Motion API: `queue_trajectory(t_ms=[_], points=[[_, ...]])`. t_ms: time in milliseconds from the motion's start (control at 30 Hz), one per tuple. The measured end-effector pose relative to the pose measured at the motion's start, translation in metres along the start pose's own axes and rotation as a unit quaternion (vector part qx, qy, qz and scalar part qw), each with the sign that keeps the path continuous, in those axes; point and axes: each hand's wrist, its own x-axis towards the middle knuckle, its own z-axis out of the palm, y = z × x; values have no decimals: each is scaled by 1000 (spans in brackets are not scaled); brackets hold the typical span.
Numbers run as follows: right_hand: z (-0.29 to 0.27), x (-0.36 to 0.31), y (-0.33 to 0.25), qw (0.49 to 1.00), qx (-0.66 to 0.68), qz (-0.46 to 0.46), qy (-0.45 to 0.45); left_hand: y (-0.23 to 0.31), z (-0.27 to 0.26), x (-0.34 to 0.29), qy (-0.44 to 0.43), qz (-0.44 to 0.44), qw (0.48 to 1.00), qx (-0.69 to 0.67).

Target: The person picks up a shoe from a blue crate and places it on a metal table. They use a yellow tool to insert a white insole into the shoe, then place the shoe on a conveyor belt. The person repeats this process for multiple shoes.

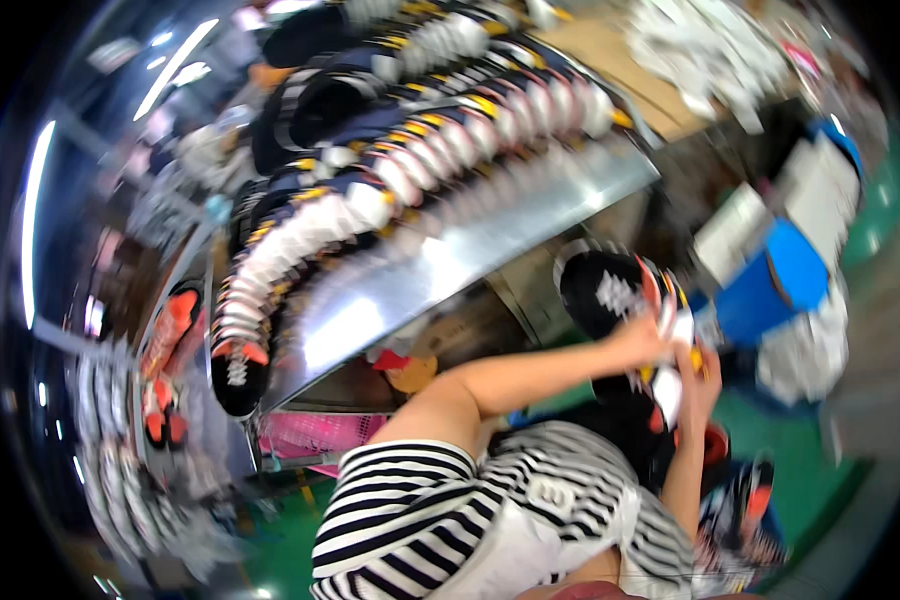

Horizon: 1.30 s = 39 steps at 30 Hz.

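To the right of the metal table, my left hand (642, 345) is closed on a black sneaker (605, 290) with white laces and orange and white trim. My right hand (700, 380) grips the white and orange lower part of a sneaker (667, 395) just below it. Motion blur and my fingers hide where one shoe ends and the other begins. Both forearms reach across my striped top, with the left arm stretched out to the right.
Long rows of sneakers (430, 150) line the shiny metal table (420, 270). White material (705, 50) is heaped at the far right. Beside the shoes in my hands stand a blue bin (775, 275) and white boxes (730, 232). More orange sneakers (170, 325) stand at the left; a pink basket (315, 437) is under the table.
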Motion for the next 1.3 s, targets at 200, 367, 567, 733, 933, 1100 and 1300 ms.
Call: queue_trajectory(t_ms=[200,367,567,733,933,1100,1300], points=[[-15,17,12,994,99,55,2,17,-3,18,-95,-129,931,-329],[-18,31,1,972,196,128,23,25,-2,42,-117,-108,917,-365],[-33,41,-9,968,190,157,-37,30,-1,52,-116,-210,892,-383],[-36,39,-6,981,156,107,-34,22,11,33,-59,-114,918,-375],[-39,54,-1,966,224,126,-40,33,16,61,-55,-181,901,-391],[-44,65,2,941,255,213,-67,37,13,81,-82,-361,833,-411],[-51,88,-20,936,204,279,-65,20,21,88,-91,-379,741,-547]])
